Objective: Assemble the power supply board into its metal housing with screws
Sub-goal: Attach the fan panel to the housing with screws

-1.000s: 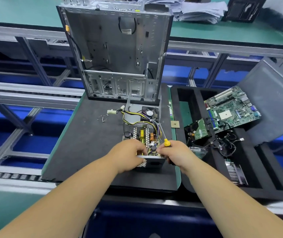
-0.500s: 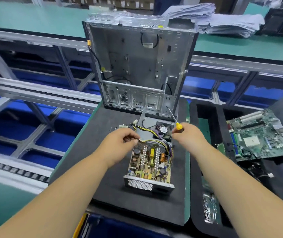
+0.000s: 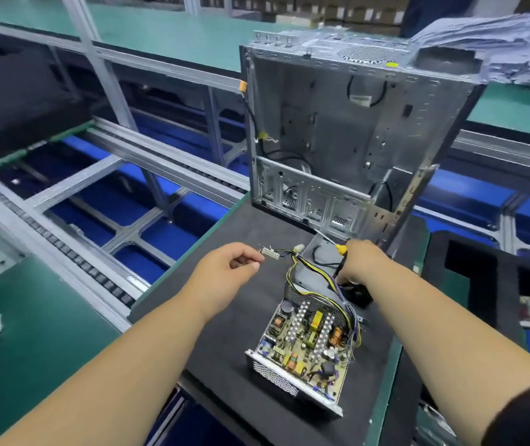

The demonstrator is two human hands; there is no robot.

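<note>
Two bare hands work above a black foam mat [image 3: 241, 365] on a green-edged bench. The left hand [image 3: 228, 268] has its fingers curled and pinches a small white multi-pin plug [image 3: 268, 252] at the end of a bundle of yellow and black wires [image 3: 292, 272], lifted just off the mat. The right hand [image 3: 363, 262] is wrapped round a screwdriver with a yellow collar [image 3: 340, 248], its thin shaft pointing up and left toward the base of the case.

The power supply board, a tan circuit board crowded with coils and capacitors [image 3: 308, 342], sits in its open grey perforated metal housing [image 3: 276, 375], lying flat on the mat near its front edge; bare mat lies open to its left. The housing's near corner is close to the mat's front edge. The housing's grey sheet-metal cover [image 3: 318, 252] lies just beyond it, under the right hand.

Behind, an empty silver sheet-metal computer case [image 3: 337, 123] stands upright at the mat's far edge. A grey roller conveyor rail [image 3: 64, 249] runs along the left side of the mat, and a black foam tray [image 3: 469, 268] sits to the right.
</note>
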